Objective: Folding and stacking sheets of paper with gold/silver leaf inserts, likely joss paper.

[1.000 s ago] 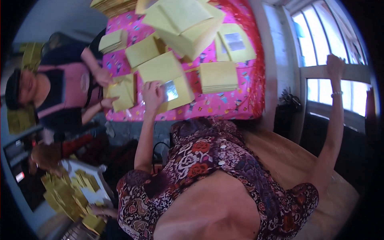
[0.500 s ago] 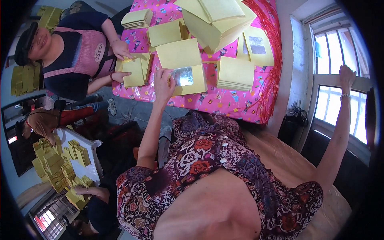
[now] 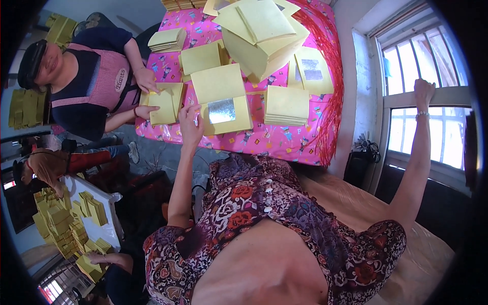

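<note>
Matt yellow paper sheet (image 3: 223, 96) with 1 shiny foil square (image 3: 222, 110); glossy pink plastic tablecloth (image 3: 264, 140); painted window frame (image 3: 432, 97).

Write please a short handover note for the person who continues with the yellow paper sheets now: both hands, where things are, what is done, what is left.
Left hand: open, fingertips on the left edge of the yellow sheet with silver foil square on the pink tablecloth.
Right hand: off the work, gripping the window bar.
Done: flat stack to the right, big pile behind.
Left: the sheet under the left hand lies open, unfolded.
A co-worker opposite handles another sheet.
</note>
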`<state>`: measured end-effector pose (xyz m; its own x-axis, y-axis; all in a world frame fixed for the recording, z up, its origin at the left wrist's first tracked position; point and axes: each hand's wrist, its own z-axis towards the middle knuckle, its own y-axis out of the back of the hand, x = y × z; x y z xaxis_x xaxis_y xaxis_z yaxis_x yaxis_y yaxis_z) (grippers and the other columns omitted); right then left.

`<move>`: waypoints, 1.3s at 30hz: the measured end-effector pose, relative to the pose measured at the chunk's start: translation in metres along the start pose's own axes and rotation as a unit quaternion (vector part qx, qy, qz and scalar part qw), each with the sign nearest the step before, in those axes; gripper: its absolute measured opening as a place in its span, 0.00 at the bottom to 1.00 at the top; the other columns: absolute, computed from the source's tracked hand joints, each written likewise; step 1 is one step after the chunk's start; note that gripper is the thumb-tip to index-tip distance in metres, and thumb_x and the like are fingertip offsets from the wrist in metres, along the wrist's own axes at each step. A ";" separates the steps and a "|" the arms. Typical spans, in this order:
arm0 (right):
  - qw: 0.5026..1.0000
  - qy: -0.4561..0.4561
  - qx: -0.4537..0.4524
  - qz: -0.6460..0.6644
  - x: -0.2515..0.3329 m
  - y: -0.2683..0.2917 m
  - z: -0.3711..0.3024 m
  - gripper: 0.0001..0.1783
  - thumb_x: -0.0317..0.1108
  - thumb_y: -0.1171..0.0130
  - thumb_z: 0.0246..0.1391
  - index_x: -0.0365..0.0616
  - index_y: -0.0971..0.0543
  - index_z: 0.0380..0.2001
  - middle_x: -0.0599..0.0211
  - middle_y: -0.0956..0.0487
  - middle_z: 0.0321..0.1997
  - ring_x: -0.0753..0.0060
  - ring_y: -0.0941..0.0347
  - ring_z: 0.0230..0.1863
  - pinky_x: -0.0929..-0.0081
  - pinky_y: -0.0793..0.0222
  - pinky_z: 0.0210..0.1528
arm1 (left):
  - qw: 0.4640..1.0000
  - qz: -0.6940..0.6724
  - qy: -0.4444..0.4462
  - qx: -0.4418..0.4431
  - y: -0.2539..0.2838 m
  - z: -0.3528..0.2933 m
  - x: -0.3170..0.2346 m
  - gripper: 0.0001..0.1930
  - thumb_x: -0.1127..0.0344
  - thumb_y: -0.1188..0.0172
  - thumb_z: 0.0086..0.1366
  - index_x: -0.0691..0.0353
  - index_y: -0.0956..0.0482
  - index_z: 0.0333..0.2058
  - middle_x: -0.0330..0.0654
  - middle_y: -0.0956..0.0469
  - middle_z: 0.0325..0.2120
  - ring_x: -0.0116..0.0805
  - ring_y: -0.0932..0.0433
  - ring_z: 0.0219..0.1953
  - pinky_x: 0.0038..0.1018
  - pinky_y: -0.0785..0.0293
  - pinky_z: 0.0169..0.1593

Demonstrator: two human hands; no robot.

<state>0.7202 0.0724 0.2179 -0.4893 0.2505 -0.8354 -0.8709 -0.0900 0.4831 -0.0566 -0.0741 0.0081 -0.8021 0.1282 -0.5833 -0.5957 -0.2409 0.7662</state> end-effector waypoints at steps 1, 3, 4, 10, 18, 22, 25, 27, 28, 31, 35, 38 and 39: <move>1.000 -0.002 -0.001 -0.001 -0.001 0.000 -0.001 0.17 0.36 0.46 0.56 0.54 0.17 0.16 0.65 0.18 0.19 0.68 0.19 0.23 0.64 0.30 0.44 | 1.000 -0.003 -0.001 -0.010 -0.001 0.002 0.001 0.14 0.76 0.45 0.59 0.62 0.24 0.45 0.51 0.28 0.44 0.50 0.30 0.51 0.38 0.34 0.55; 0.999 0.006 0.034 -0.039 -0.004 0.001 -0.002 0.16 0.36 0.47 0.57 0.54 0.16 0.18 0.64 0.17 0.21 0.68 0.19 0.24 0.63 0.31 0.48 | 1.000 -0.006 -0.001 -0.024 -0.001 0.004 0.002 0.14 0.76 0.45 0.59 0.62 0.24 0.45 0.51 0.28 0.44 0.50 0.30 0.51 0.38 0.34 0.55; 0.999 -0.002 0.037 -0.030 -0.003 0.003 -0.001 0.15 0.35 0.46 0.57 0.53 0.16 0.18 0.64 0.17 0.22 0.68 0.18 0.26 0.63 0.32 0.52 | 1.000 -0.015 0.001 -0.027 -0.001 0.004 0.003 0.14 0.76 0.45 0.59 0.62 0.24 0.45 0.51 0.29 0.44 0.50 0.30 0.51 0.38 0.34 0.56; 0.999 0.001 0.032 -0.018 -0.004 0.016 -0.010 0.16 0.37 0.48 0.59 0.52 0.16 0.21 0.65 0.17 0.24 0.65 0.18 0.32 0.61 0.36 0.57 | 0.998 -0.051 0.008 -0.038 0.001 0.005 0.003 0.16 0.75 0.45 0.58 0.63 0.26 0.47 0.53 0.32 0.45 0.52 0.32 0.51 0.40 0.35 0.56; 0.976 -0.035 -0.047 0.208 0.063 0.114 -0.026 0.14 0.42 0.50 0.62 0.53 0.21 0.45 0.68 0.22 0.48 0.64 0.28 0.54 0.52 0.46 0.63 | 0.992 -0.105 0.032 -0.067 0.000 0.006 0.017 0.18 0.73 0.46 0.60 0.64 0.28 0.50 0.54 0.30 0.45 0.53 0.32 0.51 0.40 0.35 0.56; 0.855 0.082 -0.149 0.490 0.163 0.166 -0.081 0.11 0.36 0.44 0.55 0.48 0.21 0.41 0.65 0.22 0.44 0.62 0.27 0.48 0.58 0.37 0.55 | 0.989 -0.113 0.053 -0.077 -0.013 0.007 0.035 0.20 0.69 0.43 0.64 0.63 0.31 0.55 0.49 0.27 0.46 0.40 0.27 0.47 0.30 0.27 0.47; 0.790 0.173 -0.132 0.574 0.247 0.232 -0.124 0.11 0.30 0.39 0.46 0.50 0.20 0.36 0.65 0.22 0.41 0.59 0.28 0.46 0.60 0.35 0.53 | 0.972 -0.182 0.143 -0.052 -0.020 0.005 0.048 0.21 0.67 0.42 0.65 0.63 0.31 0.55 0.46 0.25 0.46 0.32 0.25 0.44 0.27 0.27 0.46; 0.722 0.247 -0.112 0.637 0.290 0.259 -0.144 0.13 0.32 0.38 0.46 0.52 0.20 0.39 0.67 0.24 0.42 0.61 0.28 0.47 0.59 0.36 0.54 | 0.959 -0.224 0.166 -0.046 -0.019 0.009 0.045 0.21 0.67 0.42 0.65 0.63 0.32 0.56 0.46 0.25 0.47 0.32 0.25 0.44 0.27 0.27 0.46; 0.711 0.263 -0.117 0.641 0.310 0.278 -0.151 0.14 0.33 0.38 0.47 0.51 0.21 0.40 0.66 0.25 0.42 0.61 0.28 0.47 0.59 0.36 0.54 | 0.959 -0.222 0.170 -0.048 -0.022 0.010 0.048 0.21 0.67 0.42 0.65 0.63 0.32 0.56 0.46 0.25 0.47 0.32 0.25 0.44 0.27 0.27 0.46; 0.658 0.298 -0.134 0.678 0.348 0.319 -0.153 0.14 0.33 0.39 0.49 0.48 0.22 0.42 0.64 0.26 0.43 0.60 0.29 0.47 0.59 0.36 0.53 | 0.950 -0.260 0.166 -0.043 -0.028 0.019 0.050 0.22 0.66 0.43 0.66 0.63 0.33 0.57 0.47 0.25 0.47 0.33 0.25 0.45 0.28 0.27 0.47; 0.635 0.311 -0.116 0.697 0.371 0.354 -0.153 0.15 0.32 0.40 0.50 0.43 0.24 0.42 0.61 0.27 0.45 0.58 0.30 0.46 0.61 0.35 0.51 | 0.952 -0.260 0.155 -0.033 -0.033 0.012 0.052 0.22 0.65 0.42 0.66 0.63 0.33 0.57 0.48 0.26 0.47 0.33 0.25 0.45 0.28 0.28 0.47; 0.612 0.307 -0.082 0.724 0.383 0.363 -0.159 0.16 0.32 0.41 0.50 0.43 0.24 0.43 0.61 0.27 0.45 0.57 0.30 0.48 0.60 0.35 0.52 | 0.950 -0.255 0.180 -0.031 -0.029 0.005 0.051 0.22 0.65 0.42 0.65 0.63 0.33 0.57 0.48 0.25 0.46 0.33 0.25 0.44 0.28 0.28 0.47; 0.611 0.308 -0.081 0.725 0.384 0.361 -0.161 0.16 0.32 0.41 0.50 0.43 0.24 0.43 0.61 0.27 0.45 0.57 0.30 0.48 0.60 0.35 0.52 | 0.949 -0.253 0.185 -0.030 -0.030 0.004 0.055 0.23 0.65 0.43 0.65 0.63 0.33 0.58 0.48 0.25 0.47 0.33 0.24 0.43 0.29 0.27 0.46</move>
<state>0.2100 -0.0193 0.0291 -0.6331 -0.6113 0.4749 0.5290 0.1062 0.8420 -0.0831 -0.0565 -0.0456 -0.3384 -0.1022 -0.9354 -0.8879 -0.2944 0.3534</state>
